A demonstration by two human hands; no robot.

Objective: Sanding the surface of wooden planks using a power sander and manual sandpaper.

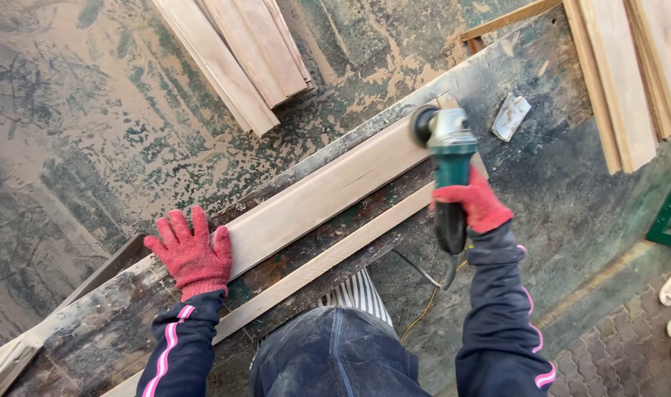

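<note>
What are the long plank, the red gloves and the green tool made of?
The plank looks like bare, unpainted wood: pale, with faint grain. The gloves on the left hand and right hand look like knitted fabric, from their ribbed, fuzzy surface. The tool seems to have a green plastic body and a grey metal head, though dust blurs it.

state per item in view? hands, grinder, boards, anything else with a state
left hand: gloved, flat, fingers spread, pressing on wide board
right hand: gloved, closed round grinder body
angle grinder: held, head on far end of wide board; spinning or not, cannot tell
wide board: lying flat on workbench
narrow strip: lying flat, beside wide board
workbench: dusty, worn
board stacks: lying stacked, untouched
</note>
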